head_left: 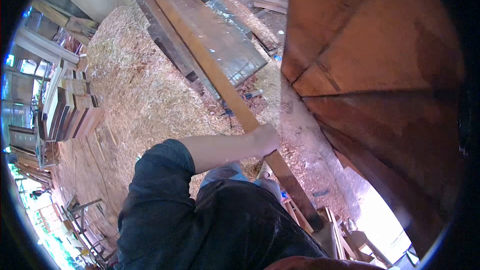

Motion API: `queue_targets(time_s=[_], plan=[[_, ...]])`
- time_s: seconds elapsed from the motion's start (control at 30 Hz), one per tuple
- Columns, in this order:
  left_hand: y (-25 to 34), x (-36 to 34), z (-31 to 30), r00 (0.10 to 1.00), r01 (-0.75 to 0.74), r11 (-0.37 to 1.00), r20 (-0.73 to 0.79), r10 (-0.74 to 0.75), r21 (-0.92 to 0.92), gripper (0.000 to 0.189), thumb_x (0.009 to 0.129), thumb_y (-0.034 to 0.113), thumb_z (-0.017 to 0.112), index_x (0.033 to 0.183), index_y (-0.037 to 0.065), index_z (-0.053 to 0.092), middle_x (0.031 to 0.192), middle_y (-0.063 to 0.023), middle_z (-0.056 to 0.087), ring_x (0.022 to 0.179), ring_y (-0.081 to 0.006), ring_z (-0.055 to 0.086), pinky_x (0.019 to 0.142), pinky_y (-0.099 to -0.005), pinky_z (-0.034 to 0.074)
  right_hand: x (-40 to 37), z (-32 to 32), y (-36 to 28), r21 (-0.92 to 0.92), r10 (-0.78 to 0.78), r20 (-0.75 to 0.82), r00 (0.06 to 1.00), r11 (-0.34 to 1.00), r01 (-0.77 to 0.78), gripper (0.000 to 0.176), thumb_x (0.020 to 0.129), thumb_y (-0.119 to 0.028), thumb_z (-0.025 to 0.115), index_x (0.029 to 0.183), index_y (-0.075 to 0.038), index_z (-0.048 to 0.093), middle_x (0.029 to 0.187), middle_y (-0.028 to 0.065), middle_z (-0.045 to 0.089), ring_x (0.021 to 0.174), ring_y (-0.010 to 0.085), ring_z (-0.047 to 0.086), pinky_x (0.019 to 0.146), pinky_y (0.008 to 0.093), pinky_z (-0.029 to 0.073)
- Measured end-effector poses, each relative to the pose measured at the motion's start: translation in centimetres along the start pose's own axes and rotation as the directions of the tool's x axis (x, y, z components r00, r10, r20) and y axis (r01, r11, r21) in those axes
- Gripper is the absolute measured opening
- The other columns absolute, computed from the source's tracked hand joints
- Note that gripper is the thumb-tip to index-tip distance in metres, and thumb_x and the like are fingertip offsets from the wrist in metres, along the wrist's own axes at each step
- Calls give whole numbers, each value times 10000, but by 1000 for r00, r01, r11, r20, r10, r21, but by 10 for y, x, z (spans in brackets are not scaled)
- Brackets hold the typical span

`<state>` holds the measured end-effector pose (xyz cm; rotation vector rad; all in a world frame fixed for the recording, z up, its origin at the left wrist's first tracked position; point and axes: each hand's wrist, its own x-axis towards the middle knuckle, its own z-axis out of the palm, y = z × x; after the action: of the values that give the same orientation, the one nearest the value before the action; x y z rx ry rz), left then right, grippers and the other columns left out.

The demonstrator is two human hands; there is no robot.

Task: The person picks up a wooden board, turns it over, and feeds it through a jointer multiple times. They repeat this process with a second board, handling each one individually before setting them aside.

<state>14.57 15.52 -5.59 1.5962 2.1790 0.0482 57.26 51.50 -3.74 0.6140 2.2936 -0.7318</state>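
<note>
Left hand: the left hand (265, 139) was closed tight round a long pale plank (210, 65), gripping it at its edge.
Arm: bare forearm, with a dark sleeve (160, 170) well back from the hand.
Plank: it ran slantwise through the grip, one length reaching far beyond the hand and a shorter length back past it.
Under the hand: a broad heap of sawdust (135, 80) spread out on all sides.
Beyond the hand: wide dark boards (225, 40) lay beside the plank's far length.
Far off to the sleeve side: stacked boards (75, 115) stood on edge.
Opposite side: a big reddish wooden panel (380, 70) loomed close.
Hidden: the fingertips lay behind the plank. Its far end was cut off by the frame, and its near end was lost among timber offcuts (335, 230).
</note>
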Motion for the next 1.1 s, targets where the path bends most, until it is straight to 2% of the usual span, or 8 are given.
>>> queue_targets(time_s=[0.3,0.33,0.43,0.53,0.6,0.63,0.77,1.1], plan=[[-130,-71,-26,989,144,988,33,-146,58,192,750,265,837,899,144,834,944,-77,802,897,-250,772,775,-435,585,72,8,-141,-142,-154,67,986,977,162,469,565,-150,886,981,-23,710,799,25,703,768,115,645,686,341,553],[-137,-74,-28,990,126,990,61,-130,60,196,751,262,832,905,141,834,942,-74,801,893,-250,770,768,-440,580,81,21,-138,58,-152,2,988,987,151,520,521,-137,878,996,-27,696,847,13,709,789,99,607,689,347,550],[-147,-70,-26,997,57,998,50,-57,13,196,764,249,808,918,131,830,925,-72,795,883,-257,764,758,-451,576,107,23,-173,114,-261,-11,965,959,260,569,525,-166,905,1039,-26,702,876,17,720,812,117,630,704,346,556],[-138,-55,12,978,-2,995,-208,-19,-99,165,793,217,765,916,121,817,882,-84,782,874,-283,764,764,-461,594,139,14,-209,-174,43,168,985,985,-13,739,498,-160,940,1183,4,715,1090,221,766,1064,374,735,964,420,581],[-146,-56,18,890,9,980,-445,-98,-198,139,809,189,736,908,119,805,854,-98,774,864,-304,768,764,-471,609,155,16,-223,-480,-472,66,879,757,442,737,580,-198,945,1229,17,669,1031,55,746,967,130,652,800,331,571],[-171,-65,3,952,-12,969,-298,-64,-246,138,826,174,715,920,115,797,860,-122,771,857,-324,770,753,-474,616,176,33,-208,70,-212,144,967,976,204,748,600,-202,931,1255,23,650,1073,102,748,995,207,692,841,375,580],[-250,-83,-10,983,-120,966,-162,84,-231,205,888,226,653,1056,116,697,885,-130,751,847,-348,773,710,-509,606,183,-20,-357,-243,-59,241,969,963,119,875,629,-248,902,1400,-21,556,1051,309,727,1001,475,723,919,537,577],[-428,-122,-32,985,4,994,-170,-22,-106,258,901,331,671,1140,243,713,988,-66,759,903,-298,762,795,-485,586,263,-10,-475,-126,-496,-61,866,865,486,765,779,-327,815,1430,-45,530,1164,261,704,1057,454,701,927,530,561]])
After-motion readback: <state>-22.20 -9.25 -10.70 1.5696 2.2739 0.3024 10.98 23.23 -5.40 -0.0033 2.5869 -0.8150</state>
